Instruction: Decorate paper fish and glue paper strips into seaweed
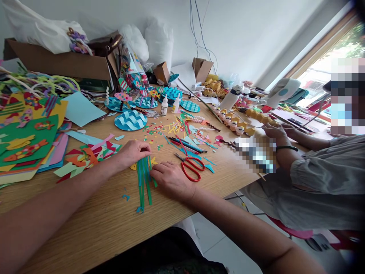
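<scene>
My left hand (136,155) pinches the upper ends of several thin green and blue paper strips (145,179), which hang down towards the table's near edge. Beside them on the right is my right hand (172,179), its fingers curled in against the strips' right side; the fingertips are partly hidden. A yellow paper fish (153,160) lies behind the strips, partly covered. Just past my right hand rest red-handled scissors (191,167), blades pointing away to the left. Small blue paper scraps (126,197) lie to the left of the strips.
Coloured scraps (88,156) and stacked green paper (25,146) cover the left side. Glue bottles (164,106), a blue wave-patterned disc (130,120) and pencils (186,144) lie beyond my hands. At right, another person's hands (275,131) are near a yellow egg-carton strip (258,117).
</scene>
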Demonstrator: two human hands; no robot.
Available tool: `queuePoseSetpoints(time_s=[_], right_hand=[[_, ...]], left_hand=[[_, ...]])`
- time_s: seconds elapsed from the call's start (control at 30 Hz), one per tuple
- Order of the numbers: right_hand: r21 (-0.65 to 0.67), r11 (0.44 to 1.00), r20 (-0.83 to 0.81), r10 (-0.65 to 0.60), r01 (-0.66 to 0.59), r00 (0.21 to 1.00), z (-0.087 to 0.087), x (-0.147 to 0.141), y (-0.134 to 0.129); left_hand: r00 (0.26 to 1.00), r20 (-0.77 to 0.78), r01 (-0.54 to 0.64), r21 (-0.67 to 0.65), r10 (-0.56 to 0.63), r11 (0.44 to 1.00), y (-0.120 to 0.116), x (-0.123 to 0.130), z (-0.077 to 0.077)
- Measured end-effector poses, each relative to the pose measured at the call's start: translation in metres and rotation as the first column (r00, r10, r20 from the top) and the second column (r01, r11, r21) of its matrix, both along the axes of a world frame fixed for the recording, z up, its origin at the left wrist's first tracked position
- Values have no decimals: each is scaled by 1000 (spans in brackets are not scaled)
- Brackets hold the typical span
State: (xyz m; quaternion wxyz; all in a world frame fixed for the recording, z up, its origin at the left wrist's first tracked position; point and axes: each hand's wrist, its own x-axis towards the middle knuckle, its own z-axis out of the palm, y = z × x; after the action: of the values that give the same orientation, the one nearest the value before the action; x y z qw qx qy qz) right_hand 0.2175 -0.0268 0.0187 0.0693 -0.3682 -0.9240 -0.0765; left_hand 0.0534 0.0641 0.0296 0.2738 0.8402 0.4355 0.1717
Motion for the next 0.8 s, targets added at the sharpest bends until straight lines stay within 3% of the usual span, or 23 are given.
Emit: queuePoseSetpoints(time_s=[0.2,0.8], right_hand=[[-32,999,1,-15,15,1000,0,-1,-2],[-52,998,-53,-31,28,998,-3,-3,-1]], left_hand=[[1000,-26,9,90,-7,996,4,-1,-7],[999,-52,14,99,-9,995,7,0,-10]])
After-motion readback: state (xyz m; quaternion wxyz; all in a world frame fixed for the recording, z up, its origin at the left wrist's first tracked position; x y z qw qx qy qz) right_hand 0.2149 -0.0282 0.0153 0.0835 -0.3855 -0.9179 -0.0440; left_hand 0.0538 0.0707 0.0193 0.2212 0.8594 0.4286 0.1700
